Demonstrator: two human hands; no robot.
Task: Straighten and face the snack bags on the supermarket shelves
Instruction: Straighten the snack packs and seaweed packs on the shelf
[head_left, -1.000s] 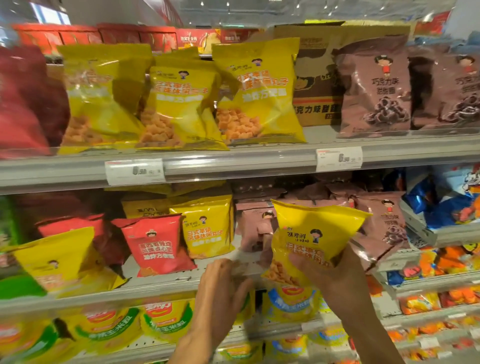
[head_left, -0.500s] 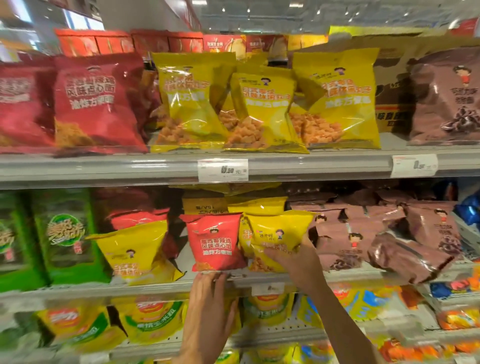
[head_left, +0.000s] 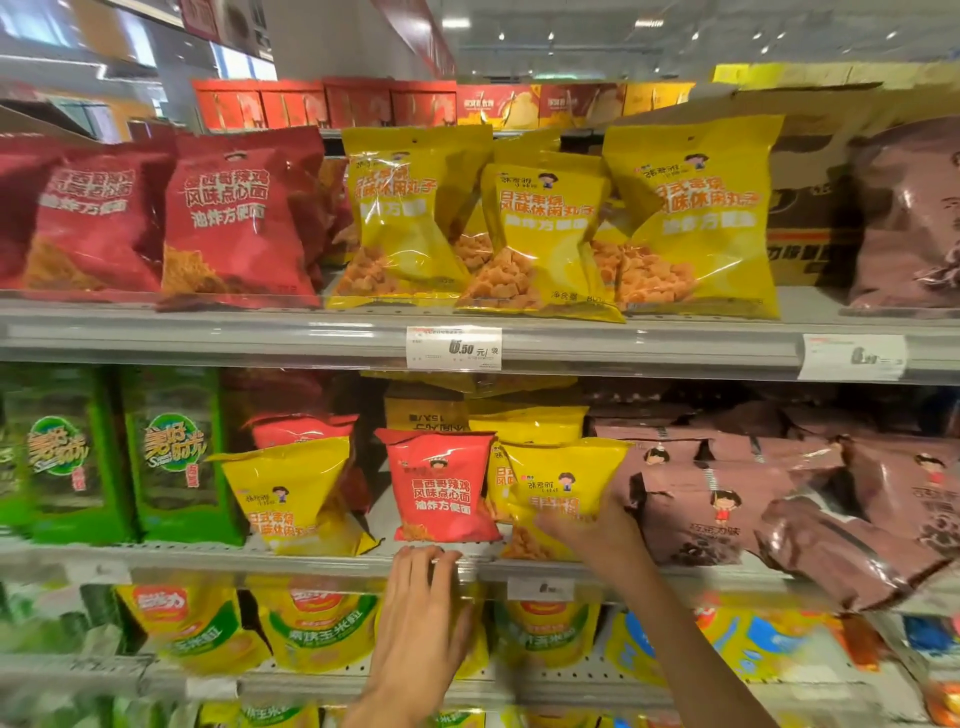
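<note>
On the middle shelf (head_left: 311, 564) a small yellow snack bag (head_left: 563, 483) stands upright beside a small red bag (head_left: 441, 488). My right hand (head_left: 597, 530) grips the yellow bag at its lower right side. Below the red bag, my left hand (head_left: 421, 603) rests on the front edge of the middle shelf with relaxed fingers and holds nothing. Another small yellow bag (head_left: 291, 493) leans to the left of the red one. More yellow bags (head_left: 524, 426) sit behind.
Brown snack bags (head_left: 727, 499) lie tumbled at the right of the middle shelf; green bags (head_left: 171, 457) stand at its left. The upper shelf holds large red bags (head_left: 234, 218) and large yellow bags (head_left: 545, 234). A price tag (head_left: 453, 348) hangs on its rail.
My right hand has carried the yellow bag from out in front of the shelf and set it beside the red bag. My left hand has stayed at the shelf edge. The view shifted left.
</note>
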